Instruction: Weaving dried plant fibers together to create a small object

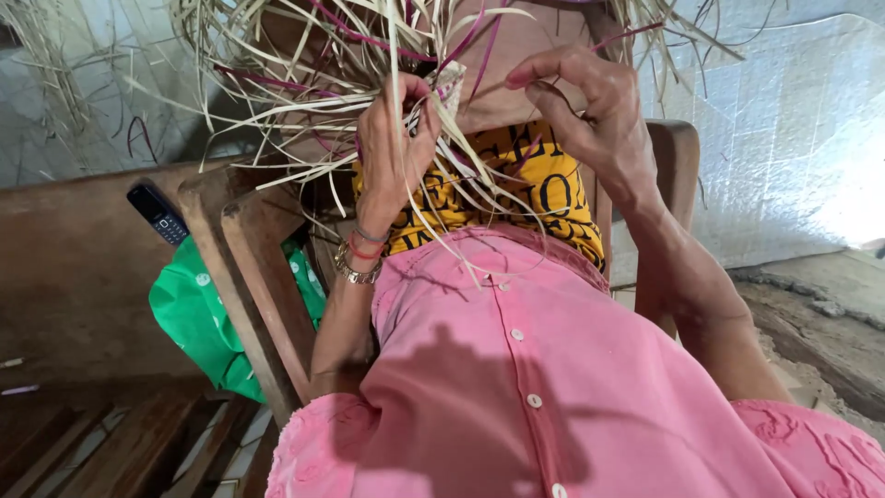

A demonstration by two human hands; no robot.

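Pale straw strips [304, 65] pinched in both hands, left hand [392, 148] clenched, right hand [590, 106] fingertips gripping a purple strand [479, 41].

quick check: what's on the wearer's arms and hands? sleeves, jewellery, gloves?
No gloves: both hands are bare. Left hand has bangles at the wrist: a metal chain-like one, plus thin red and dark bands. Right hand has a bare wrist. Pink embroidered short sleeves end near the shoulders, forearms uncovered.
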